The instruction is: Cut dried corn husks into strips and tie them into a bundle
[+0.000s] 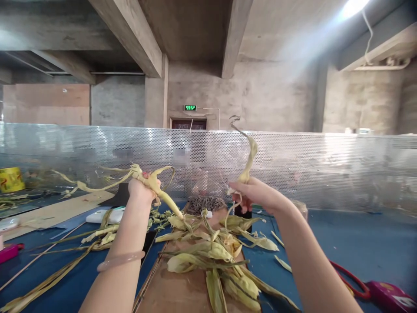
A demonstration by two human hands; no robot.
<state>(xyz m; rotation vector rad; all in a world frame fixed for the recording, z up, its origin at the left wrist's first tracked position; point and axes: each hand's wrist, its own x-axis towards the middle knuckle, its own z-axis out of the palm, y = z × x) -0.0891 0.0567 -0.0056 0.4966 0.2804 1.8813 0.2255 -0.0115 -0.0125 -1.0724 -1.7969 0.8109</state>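
My left hand is closed around a twisted corn husk stalk, raised above the table. Its thick end slants down toward the middle, while thin strands trail out to the left. Off to the right, my right hand pinches the lower end of a corn husk strip, which stands up and curls to a dark, frayed tip. Beneath and between both hands lies a loose pile of dried corn husks on a brown board. A bracelet circles my left forearm.
A blue tabletop spreads around the board. Husk stalks and long strips lie at left. Pink-handled scissors rest at lower right. Grey cord is heaped behind the pile, before a perforated metal screen. A yellow roll stands far left.
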